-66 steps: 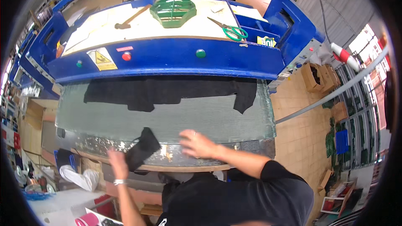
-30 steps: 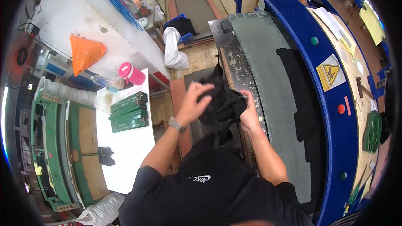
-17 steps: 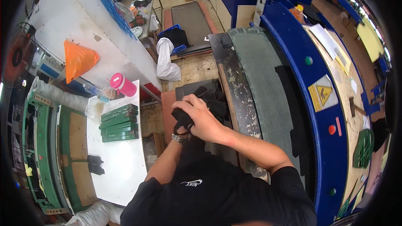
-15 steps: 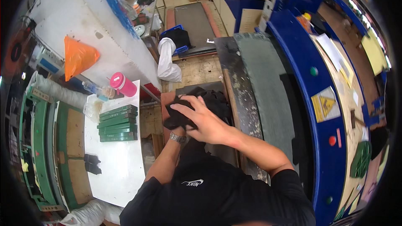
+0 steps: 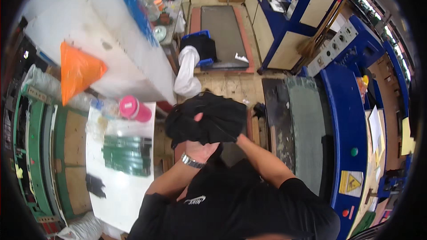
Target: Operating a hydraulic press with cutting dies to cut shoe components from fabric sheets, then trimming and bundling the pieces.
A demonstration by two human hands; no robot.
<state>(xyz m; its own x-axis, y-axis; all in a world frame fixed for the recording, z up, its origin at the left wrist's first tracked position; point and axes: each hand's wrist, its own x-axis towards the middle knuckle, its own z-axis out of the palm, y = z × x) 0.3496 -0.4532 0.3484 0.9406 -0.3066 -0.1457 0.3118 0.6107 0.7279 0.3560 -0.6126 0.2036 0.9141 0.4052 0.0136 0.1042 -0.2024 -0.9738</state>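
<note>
A bunched black cloth (image 5: 213, 113) is held up in front of my chest, its folds spread wide. My left hand (image 5: 201, 150), below a wrist with a metal watch, closes on the near lower edge of the cloth, and its fingers go out of sight in the folds. My right forearm (image 5: 262, 162) runs up to the cloth's right side, where the hand is hidden in the fabric. A small pinkish spot shows amid the folds; I cannot tell whether it is a fingertip.
To the left, a white table (image 5: 120, 200) bears green bars (image 5: 126, 154), a pink tumbler (image 5: 134, 109) and small black pieces (image 5: 94, 186). At the right stands a blue machine (image 5: 340, 129) with a grey-green belt (image 5: 307, 124). Ahead, a blue crate (image 5: 205, 63) holds black material beside white cloth (image 5: 187, 73).
The black cloth has gone from a compact bunch to a wider spread. My right hand, on top of it before, is now hidden in it. The view has shifted.
</note>
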